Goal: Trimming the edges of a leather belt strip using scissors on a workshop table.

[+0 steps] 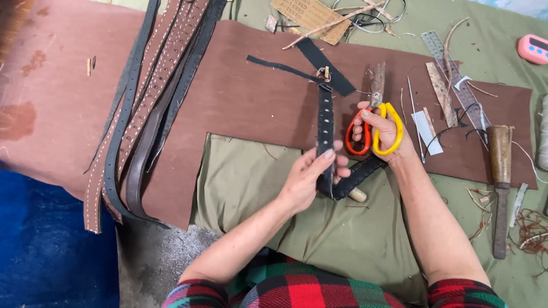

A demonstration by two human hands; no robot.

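Observation:
My left hand (311,177) pinches a black leather strap (325,122) with white stitching and a metal buckle at its far end, holding it upright over the green cloth (245,188). The strap's lower end bends right under my hands. My right hand (383,132) grips scissors (374,122) with one red and one yellow handle loop; the worn blades point away, just right of the strap's buckle end.
A large brown leather sheet (251,97) lies under the work. Several brown and black straps (154,97) lie at left. At right are a wooden-handled tool (500,182), a metal ruler (456,80), a pink timer (534,48), thread scraps and a cardboard tag (311,17).

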